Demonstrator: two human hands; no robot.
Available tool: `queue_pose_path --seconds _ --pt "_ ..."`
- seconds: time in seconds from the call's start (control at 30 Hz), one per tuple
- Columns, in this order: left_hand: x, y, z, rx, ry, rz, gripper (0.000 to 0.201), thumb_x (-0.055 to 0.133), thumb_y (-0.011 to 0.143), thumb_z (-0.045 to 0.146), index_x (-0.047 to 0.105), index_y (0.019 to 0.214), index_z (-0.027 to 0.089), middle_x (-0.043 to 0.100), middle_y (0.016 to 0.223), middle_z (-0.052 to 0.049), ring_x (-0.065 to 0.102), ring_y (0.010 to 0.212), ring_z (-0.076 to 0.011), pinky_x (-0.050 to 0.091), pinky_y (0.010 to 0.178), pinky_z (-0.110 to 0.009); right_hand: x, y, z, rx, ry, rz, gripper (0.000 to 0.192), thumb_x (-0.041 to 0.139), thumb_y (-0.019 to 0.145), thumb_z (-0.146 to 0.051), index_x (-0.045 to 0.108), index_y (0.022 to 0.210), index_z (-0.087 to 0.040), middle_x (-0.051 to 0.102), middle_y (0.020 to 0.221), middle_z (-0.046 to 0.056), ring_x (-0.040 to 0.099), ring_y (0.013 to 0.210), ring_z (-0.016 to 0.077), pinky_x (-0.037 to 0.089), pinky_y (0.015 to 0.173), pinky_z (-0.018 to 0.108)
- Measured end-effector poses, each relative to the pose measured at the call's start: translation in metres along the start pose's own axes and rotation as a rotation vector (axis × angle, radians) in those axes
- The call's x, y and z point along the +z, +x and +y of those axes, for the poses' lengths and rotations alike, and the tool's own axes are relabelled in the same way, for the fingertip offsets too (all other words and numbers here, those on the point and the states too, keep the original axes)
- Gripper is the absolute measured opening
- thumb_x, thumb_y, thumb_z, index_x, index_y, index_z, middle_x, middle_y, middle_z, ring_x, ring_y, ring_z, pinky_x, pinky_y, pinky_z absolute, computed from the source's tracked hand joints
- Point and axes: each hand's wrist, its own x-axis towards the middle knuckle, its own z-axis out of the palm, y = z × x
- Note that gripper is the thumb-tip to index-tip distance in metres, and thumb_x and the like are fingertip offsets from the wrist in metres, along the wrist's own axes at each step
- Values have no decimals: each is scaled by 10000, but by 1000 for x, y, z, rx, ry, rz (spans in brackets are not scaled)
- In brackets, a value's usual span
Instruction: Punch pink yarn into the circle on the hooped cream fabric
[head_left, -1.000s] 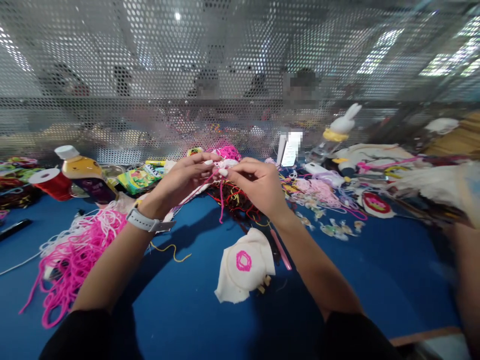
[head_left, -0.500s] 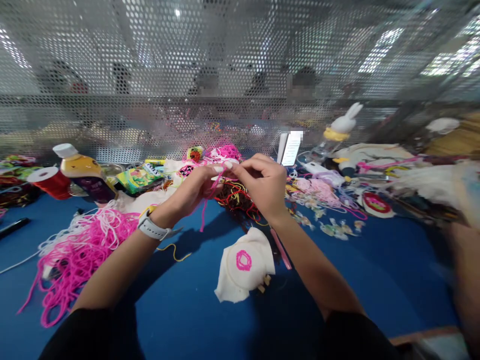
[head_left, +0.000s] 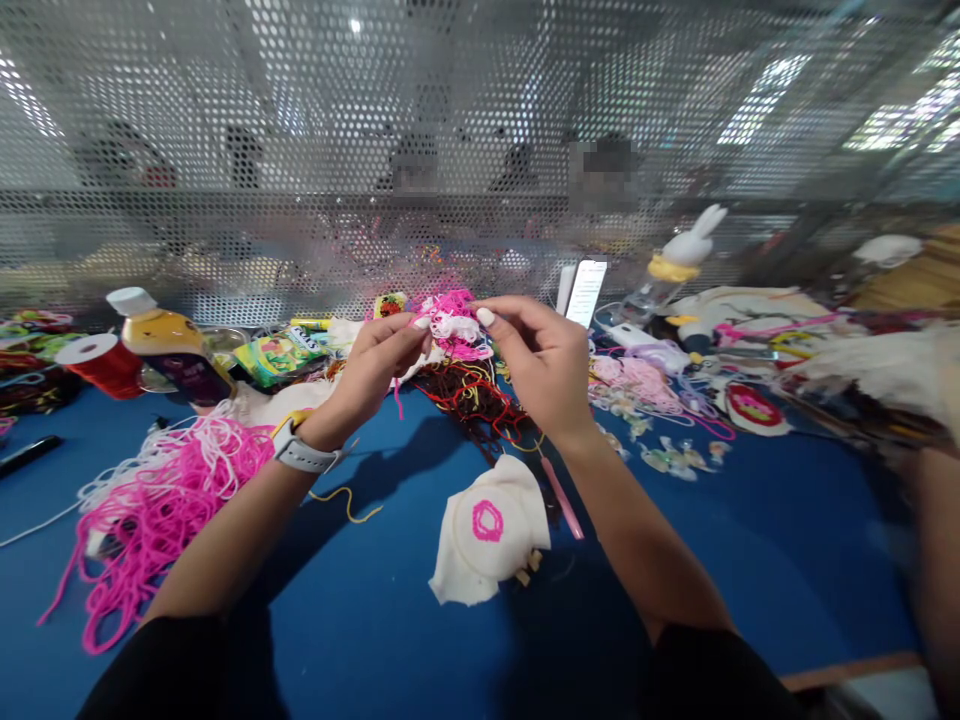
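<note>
Yarn strand (head_left: 398,401) is pink; hooped cloth (head_left: 459,550), cream with a pink ring (head_left: 477,522); yarn heap (head_left: 169,500), pink and white; tabletop (head_left: 360,620), blue.

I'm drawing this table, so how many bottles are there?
2: a yellow bottle at left beside the red spool, and a clear bottle with a rabbit top, right of the phone. Others may be hidden from view.

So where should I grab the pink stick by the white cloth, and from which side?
Probably around the middle of the pink stick, pinching across its slim width. Come from above: it lies flat and slanting, with the white cloth close on its left and the right forearm on its right.
</note>
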Motion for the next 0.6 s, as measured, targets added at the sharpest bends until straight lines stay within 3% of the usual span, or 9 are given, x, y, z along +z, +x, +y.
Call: queue_pose_path --seconds 0.1,0.3,0.47,0.6 --pt "0 -1 -1 23 -4 31 407 541 825 416 511 502 169 321 447 46 245 396 -73 145 409 -246 -1 0 -2 25 12 -18 133 519 886 -194 650 904 -175 613 755 -5 461 593 91 365 557 241" --pt "4 -3 -1 35 54 38 292 614 801 449 723 728 188 293 395 71 278 410 -88 239 456 -245 1 -1 -5 58 103 -88 116 474 916 -240 574 889 -187 526 736 -7 450 618 98 372 579 242" --pt "8 -5 3 34 79 13 252 628 803 415 749 765 198 293 373 68 419 484 -115 334 539 -246 4 -2 -6 77 202 -111 99 490 911 -253 564 898 -189 492 703 -23 433 595 91 362 571 239" --pt "11 -6 4 42 89 0 253 630 805 396 747 736 184 320 383 60 439 509 -115 343 557 -243 6 -2 -5 129 294 -145 84 501 906 -248 566 897 -196 454 650 -40 403 552 83 336 529 232"
